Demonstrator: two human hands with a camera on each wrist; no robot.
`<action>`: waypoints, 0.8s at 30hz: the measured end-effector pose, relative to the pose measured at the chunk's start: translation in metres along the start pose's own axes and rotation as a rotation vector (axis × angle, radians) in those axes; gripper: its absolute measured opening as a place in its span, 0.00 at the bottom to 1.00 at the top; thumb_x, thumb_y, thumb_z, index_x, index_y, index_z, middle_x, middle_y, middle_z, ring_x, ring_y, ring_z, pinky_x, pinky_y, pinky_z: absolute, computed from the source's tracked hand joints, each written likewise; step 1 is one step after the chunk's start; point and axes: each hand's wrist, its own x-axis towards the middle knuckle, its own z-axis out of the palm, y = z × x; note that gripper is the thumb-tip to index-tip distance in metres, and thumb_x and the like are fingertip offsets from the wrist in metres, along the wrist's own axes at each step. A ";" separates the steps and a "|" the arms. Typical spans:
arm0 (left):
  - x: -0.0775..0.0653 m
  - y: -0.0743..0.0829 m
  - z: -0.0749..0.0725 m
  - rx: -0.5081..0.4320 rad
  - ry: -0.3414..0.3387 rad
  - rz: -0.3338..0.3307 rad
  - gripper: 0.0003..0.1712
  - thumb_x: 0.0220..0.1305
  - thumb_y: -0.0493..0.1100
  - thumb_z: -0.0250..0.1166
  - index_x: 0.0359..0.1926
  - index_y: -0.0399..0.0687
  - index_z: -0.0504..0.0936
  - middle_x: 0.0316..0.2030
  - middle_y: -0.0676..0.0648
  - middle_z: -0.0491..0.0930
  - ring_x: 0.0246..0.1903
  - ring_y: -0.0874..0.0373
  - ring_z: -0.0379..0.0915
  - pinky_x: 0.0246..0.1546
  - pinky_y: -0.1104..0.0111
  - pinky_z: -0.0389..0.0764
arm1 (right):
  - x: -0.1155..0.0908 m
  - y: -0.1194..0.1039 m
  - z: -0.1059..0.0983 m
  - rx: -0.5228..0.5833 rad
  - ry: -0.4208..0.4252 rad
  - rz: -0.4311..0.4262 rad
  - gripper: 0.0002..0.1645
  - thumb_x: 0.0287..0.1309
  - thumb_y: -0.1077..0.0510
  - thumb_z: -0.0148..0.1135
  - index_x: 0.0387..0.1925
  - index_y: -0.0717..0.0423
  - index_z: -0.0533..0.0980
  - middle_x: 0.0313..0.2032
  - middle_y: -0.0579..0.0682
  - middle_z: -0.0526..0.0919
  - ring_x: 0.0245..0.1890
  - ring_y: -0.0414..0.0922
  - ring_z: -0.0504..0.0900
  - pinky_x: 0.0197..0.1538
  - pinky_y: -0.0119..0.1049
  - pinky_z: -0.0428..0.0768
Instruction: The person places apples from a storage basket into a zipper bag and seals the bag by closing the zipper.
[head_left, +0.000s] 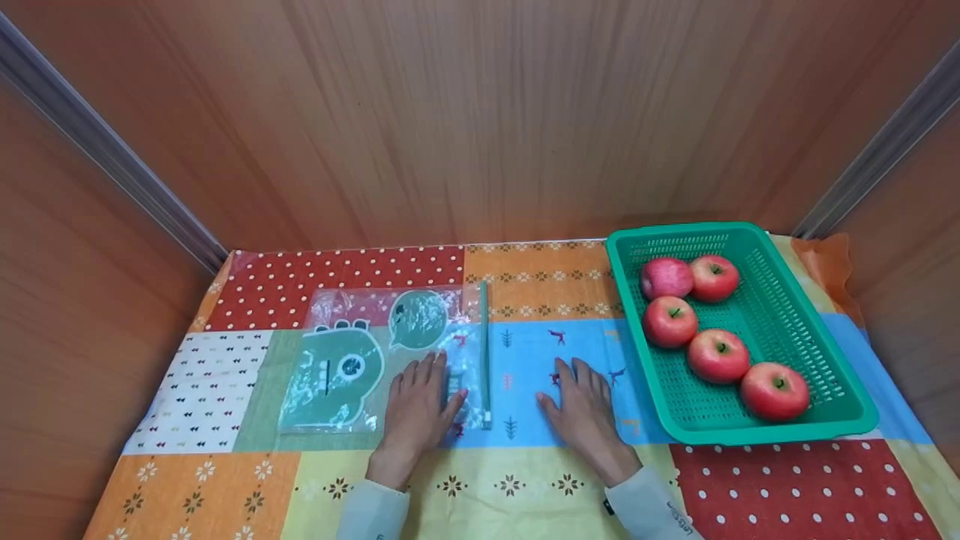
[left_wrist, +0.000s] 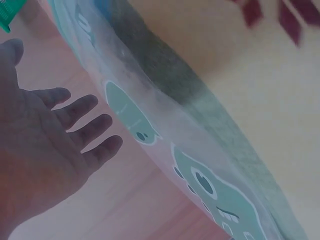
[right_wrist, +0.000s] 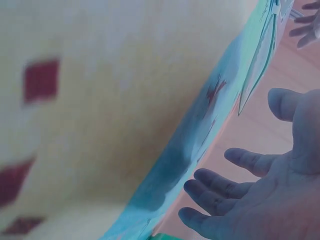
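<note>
A clear plastic zip bag printed with a green dinosaur lies flat on the patchwork cloth, its green slider strip along the right side. My left hand, fingers spread and relaxed, overlaps the bag's lower right part in the head view. In the left wrist view the palm of the left hand shows beside the bag. My right hand is over the blue patch between bag and basket, fingers extended and holding nothing. The right wrist view shows the right hand with its fingers apart.
To the right stands a green plastic basket with several red apples inside, mostly along its left side and front. Wood-grain panels enclose the table at the back and both sides. Some orange material sits behind the basket's right side.
</note>
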 end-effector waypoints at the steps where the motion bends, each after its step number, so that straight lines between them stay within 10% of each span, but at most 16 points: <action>1: 0.001 0.003 0.001 -0.004 0.001 -0.002 0.42 0.73 0.58 0.63 0.78 0.39 0.66 0.74 0.35 0.68 0.74 0.34 0.61 0.75 0.40 0.63 | 0.000 -0.001 0.001 0.005 -0.005 0.000 0.37 0.69 0.54 0.69 0.71 0.69 0.69 0.68 0.72 0.69 0.69 0.68 0.67 0.72 0.68 0.62; 24: 0.019 0.049 0.025 0.052 -0.006 -0.104 0.39 0.69 0.54 0.70 0.73 0.40 0.73 0.64 0.36 0.77 0.61 0.38 0.75 0.55 0.42 0.82 | 0.002 -0.029 0.016 0.009 -0.035 -0.049 0.35 0.68 0.54 0.70 0.68 0.68 0.72 0.65 0.69 0.73 0.67 0.66 0.71 0.70 0.66 0.67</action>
